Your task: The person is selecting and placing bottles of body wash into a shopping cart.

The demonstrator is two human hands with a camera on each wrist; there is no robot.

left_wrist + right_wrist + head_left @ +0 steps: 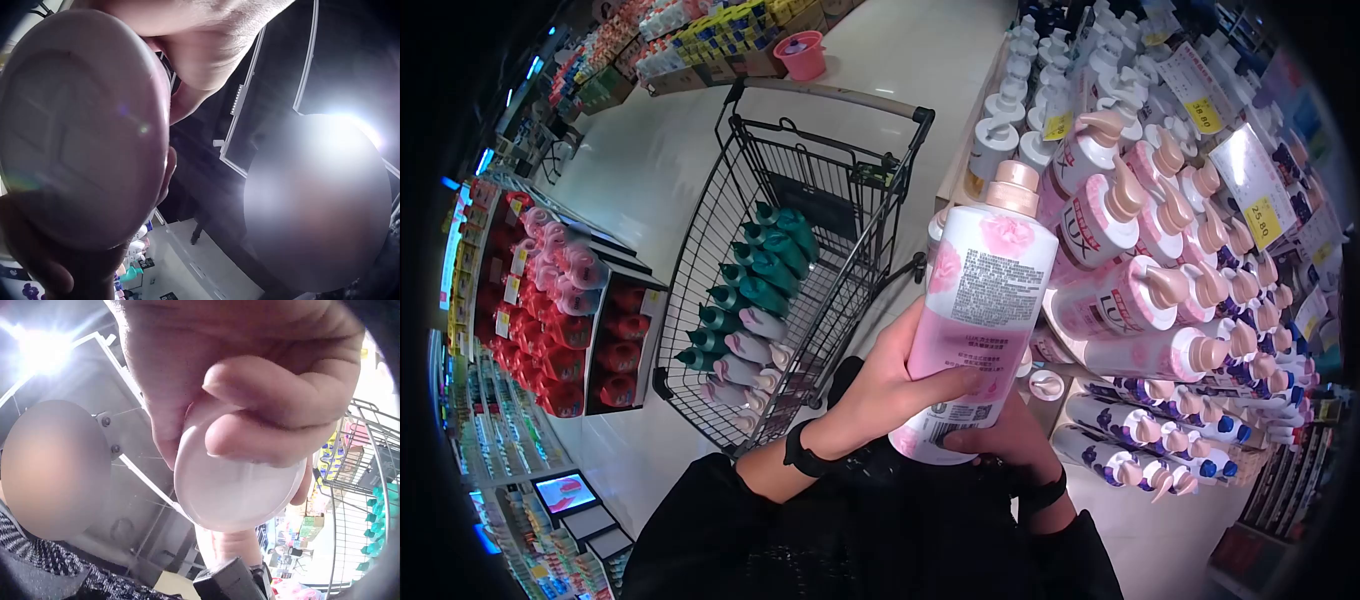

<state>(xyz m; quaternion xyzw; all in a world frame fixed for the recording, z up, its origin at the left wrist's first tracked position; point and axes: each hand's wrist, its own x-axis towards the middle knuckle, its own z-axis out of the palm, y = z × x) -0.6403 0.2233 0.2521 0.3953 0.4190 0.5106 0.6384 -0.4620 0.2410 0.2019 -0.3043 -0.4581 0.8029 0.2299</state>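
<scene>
Both hands hold a pink and white body wash bottle (985, 330) with a peach-coloured top. Its back label, with small print and a barcode, faces the head camera. My left hand (890, 385) grips the middle from the left, thumb laid across the label. Around the lower end curls my right hand (1015, 435), its thumb by the barcode. In the left wrist view the bottle's pale oval base (81, 137) shows between the hands. The right wrist view has curled right fingers (269, 434) over the base.
A shopping cart (850, 270) stands ahead on the left, with several teal bottles (765, 265) and pale bottles (745, 370) inside. Rows of LUX pump bottles (1115, 300) fill the display at right. Red bottles (550, 350) are stacked at left. A pink bucket (802, 57) sits farther off.
</scene>
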